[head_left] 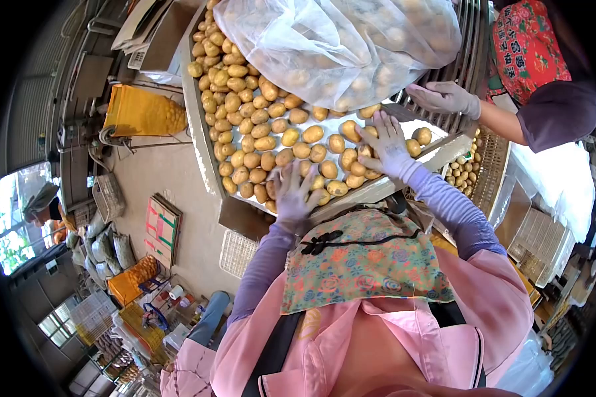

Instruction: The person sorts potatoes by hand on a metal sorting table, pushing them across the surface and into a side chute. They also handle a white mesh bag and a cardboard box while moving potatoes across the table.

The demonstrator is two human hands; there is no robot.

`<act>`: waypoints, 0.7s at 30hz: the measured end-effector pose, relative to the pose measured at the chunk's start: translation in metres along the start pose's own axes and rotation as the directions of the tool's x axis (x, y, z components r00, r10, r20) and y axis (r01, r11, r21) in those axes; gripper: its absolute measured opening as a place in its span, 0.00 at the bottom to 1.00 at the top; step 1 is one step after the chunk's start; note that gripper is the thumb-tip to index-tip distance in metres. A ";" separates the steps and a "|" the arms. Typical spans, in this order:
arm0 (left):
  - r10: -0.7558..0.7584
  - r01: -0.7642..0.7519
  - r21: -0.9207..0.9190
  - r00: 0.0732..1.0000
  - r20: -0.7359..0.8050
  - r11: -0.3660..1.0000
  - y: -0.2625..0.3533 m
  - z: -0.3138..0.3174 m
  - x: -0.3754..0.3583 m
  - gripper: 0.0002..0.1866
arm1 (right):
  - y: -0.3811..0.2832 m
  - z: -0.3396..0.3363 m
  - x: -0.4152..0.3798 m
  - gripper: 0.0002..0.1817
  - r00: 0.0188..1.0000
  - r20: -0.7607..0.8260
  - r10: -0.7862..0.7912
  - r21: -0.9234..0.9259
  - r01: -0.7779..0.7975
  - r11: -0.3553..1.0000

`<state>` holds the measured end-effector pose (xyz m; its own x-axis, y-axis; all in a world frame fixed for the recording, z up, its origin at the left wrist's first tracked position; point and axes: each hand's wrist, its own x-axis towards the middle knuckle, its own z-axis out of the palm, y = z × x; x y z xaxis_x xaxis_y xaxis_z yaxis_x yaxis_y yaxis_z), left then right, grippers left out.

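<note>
Closest to me, my left hand (291,195) in its pale lilac glove lies palm-down with fingers (286,177) spread apart on the small yellow-brown potatoes (265,142) at the near edge of the long metal sorting surface (195,112). My right hand (384,142) reaches further out, arm extended, fingers splayed flat over potatoes, gripping nothing. Beyond it, a co-worker's grey-gloved hand (444,99) touches the big clear plastic sack of potatoes (338,46).

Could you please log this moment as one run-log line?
left hand: spread on potatoes | right hand: spread on potatoes | sorting tray: full | co-worker's gloved hand: at plastic bag
</note>
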<state>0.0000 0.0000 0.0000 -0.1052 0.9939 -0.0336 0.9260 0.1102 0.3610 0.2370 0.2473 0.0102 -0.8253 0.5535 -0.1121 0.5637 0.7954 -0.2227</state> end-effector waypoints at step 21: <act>-0.129 0.140 0.113 0.987 -0.100 0.984 -0.092 0.001 0.026 0.45 | 0.010 -0.040 0.000 0.36 0.987 0.160 -0.014 0.109 -0.003 0.994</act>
<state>-0.0876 0.0157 -0.0349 -0.2597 0.9656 0.0133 0.9372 0.2487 0.2447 0.2434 0.2651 0.0468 -0.8281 0.4955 -0.2623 0.5593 0.7618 -0.3269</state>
